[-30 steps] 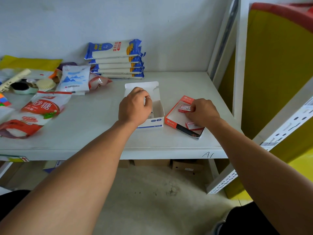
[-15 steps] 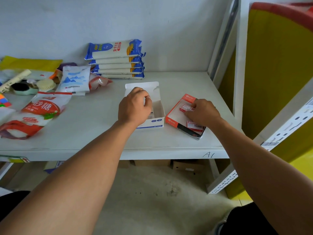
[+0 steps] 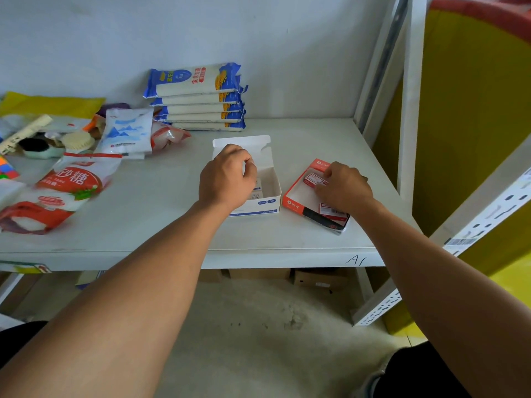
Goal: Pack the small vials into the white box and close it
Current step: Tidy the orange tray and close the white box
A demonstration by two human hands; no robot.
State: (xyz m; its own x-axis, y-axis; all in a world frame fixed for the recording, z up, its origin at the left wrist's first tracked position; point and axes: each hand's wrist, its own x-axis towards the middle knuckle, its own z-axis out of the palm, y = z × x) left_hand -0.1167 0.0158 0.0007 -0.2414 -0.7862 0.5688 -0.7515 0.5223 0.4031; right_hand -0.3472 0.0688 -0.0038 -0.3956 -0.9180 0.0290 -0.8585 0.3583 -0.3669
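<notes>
A person's left hand (image 3: 227, 179) curls over the open white box (image 3: 265, 193) on a pale shelf (image 3: 161, 214), fingers bent down into the box's left side; whether they grip anything cannot be told, since the knuckles hide the fingertips. The box's lid flap (image 3: 244, 142) stands open behind the hand, and pale small packs (image 3: 257, 188) show inside, just right of the hand. The right hand (image 3: 343, 188) rests with bent fingers on an orange-rimmed tray (image 3: 296, 196) lying just right of the white box, its fingertips at a small red-and-white pack (image 3: 311, 178); a firm pinch cannot be confirmed. A second such pack (image 3: 330, 211) lies in the tray near the wrist. Farther back against the wall sits a stack of blue-and-white noodle packets (image 3: 198, 96). To the left lie a red-and-white sugar bag (image 3: 69, 182), a white pouch with a blue mountain print (image 3: 126, 133) and a round brush (image 3: 79, 140).
</notes>
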